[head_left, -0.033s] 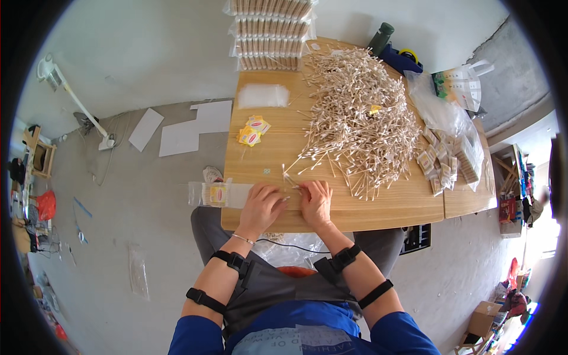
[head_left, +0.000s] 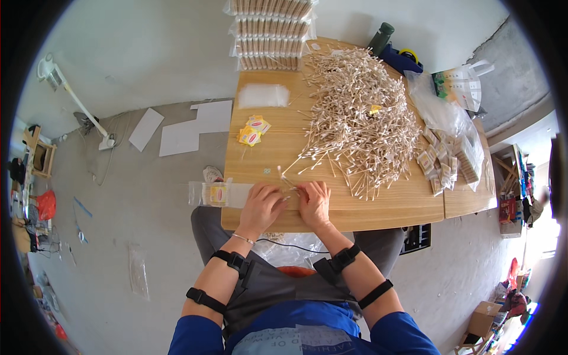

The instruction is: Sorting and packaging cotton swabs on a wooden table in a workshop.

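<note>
Close to the table's front edge, my left hand [head_left: 262,205] has its fingers curled round cotton swabs, with white tips poking out by the thumb. Just right of it, my right hand [head_left: 314,203] pinches a few cotton swabs [head_left: 286,178] that slant up and to the left. A small gap separates the two hands. A clear bag packed with swabs and a yellow label [head_left: 218,194] lies at the left edge, beside my left hand. Beyond my right hand spreads a big loose heap of cotton swabs [head_left: 367,118]. How many swabs each hand holds is hidden by the fingers.
Yellow label cards [head_left: 253,131] and a stack of clear bags [head_left: 263,96] lie on the left side of the table [head_left: 278,148]. Packed swab bundles [head_left: 272,26] stand at the back. To the right are small filled packs [head_left: 438,163], a dark green bottle [head_left: 380,39] and a blue tape dispenser [head_left: 401,60].
My right hand has shifted slightly left toward my left hand, and the swabs in its fingers have moved with it. My left hand has barely moved.
</note>
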Motion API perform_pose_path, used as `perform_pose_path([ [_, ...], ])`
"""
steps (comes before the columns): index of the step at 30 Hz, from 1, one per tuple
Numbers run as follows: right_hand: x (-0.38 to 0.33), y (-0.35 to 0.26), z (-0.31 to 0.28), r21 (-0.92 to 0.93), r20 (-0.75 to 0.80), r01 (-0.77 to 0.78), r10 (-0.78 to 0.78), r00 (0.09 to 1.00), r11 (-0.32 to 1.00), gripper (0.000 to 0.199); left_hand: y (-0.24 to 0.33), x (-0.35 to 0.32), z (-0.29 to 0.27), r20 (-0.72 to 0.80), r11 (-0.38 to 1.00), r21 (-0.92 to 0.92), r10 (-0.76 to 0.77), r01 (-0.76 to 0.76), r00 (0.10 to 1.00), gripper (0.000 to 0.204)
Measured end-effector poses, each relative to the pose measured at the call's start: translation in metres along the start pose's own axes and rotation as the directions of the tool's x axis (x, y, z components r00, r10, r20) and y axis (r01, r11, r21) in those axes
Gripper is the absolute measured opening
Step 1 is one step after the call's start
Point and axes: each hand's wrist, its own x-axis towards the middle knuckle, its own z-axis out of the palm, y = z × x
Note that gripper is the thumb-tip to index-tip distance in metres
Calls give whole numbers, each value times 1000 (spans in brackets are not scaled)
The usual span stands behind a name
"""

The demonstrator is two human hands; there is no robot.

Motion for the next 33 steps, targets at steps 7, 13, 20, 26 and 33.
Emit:
perform_pose_path([
  [7,4,-14,11,141,124,105,-123,985,984,23,2,-1,1,-67,990,77,-111,116,992,52],
  [13,31,-5,1,-58,3,139,-139,990,989,25,4,2,2,-52,951,263,-152,160,987,65],
  [20,44,26,-14,-264,63,159,-147,987,951,17,2,0,2,31,959,229,-180,168,983,56],
  [26,37,20,-7,-281,61,144,-132,989,949,8,5,2,1,35,969,174,-186,178,982,56],
  [33,21,-15,7,27,226,128,-131,965,991,7,1,2,2,-19,984,103,-145,146,989,62],
])
